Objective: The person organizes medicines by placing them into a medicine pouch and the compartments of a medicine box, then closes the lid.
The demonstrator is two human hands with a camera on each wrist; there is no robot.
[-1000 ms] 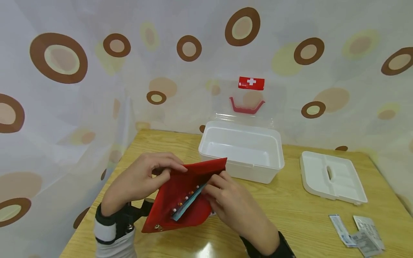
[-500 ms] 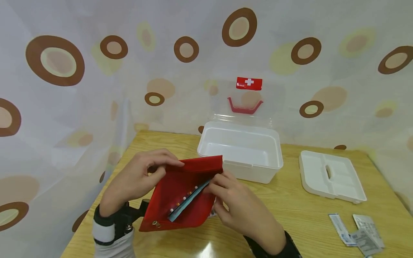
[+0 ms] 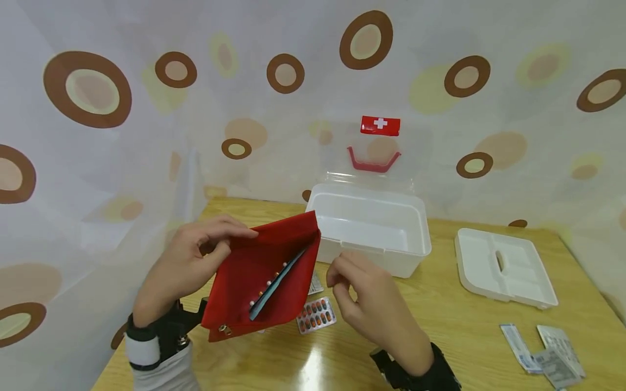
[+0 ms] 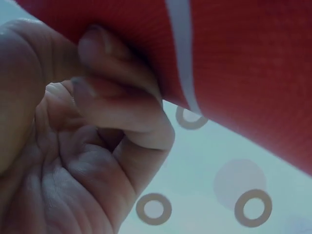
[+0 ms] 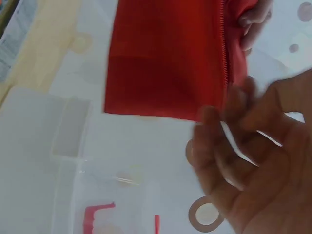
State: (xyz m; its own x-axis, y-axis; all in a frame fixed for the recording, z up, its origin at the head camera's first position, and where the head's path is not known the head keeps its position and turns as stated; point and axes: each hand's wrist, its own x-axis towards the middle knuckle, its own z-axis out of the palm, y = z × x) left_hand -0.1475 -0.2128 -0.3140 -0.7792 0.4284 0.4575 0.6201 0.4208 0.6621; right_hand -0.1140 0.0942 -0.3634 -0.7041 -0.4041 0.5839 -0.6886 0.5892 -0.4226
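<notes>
A red zippered pouch (image 3: pixel 235 288) is tilted with its mouth spread, held up by my left hand (image 3: pixel 188 266), whose fingers and thumb pinch its upper edge. Inside it a light-blue packet (image 3: pixel 274 290) and a row of small white and orange capsules show. My right hand (image 3: pixel 376 304) is to the right of the pouch, apart from it, with loosely bent fingers and nothing visible in them. On the table between them lies a blister pack (image 3: pixel 317 315) of orange and dark capsules. Behind it another silver pack (image 3: pixel 314 284) is partly hidden by the pouch.
Behind the hands stands a white box (image 3: pixel 367 252), its clear lid raised against the patterned cloth, with a red handle (image 3: pixel 374 164) and a red label (image 3: pixel 380 126) bearing a white cross. To the right are a white divided tray (image 3: pixel 525 271) and several small packets (image 3: pixel 557 369).
My right hand has let go at the pouch's mouth and drawn away to the right. My left hand has shifted left with the pouch, uncovering the blister pack on the table.
</notes>
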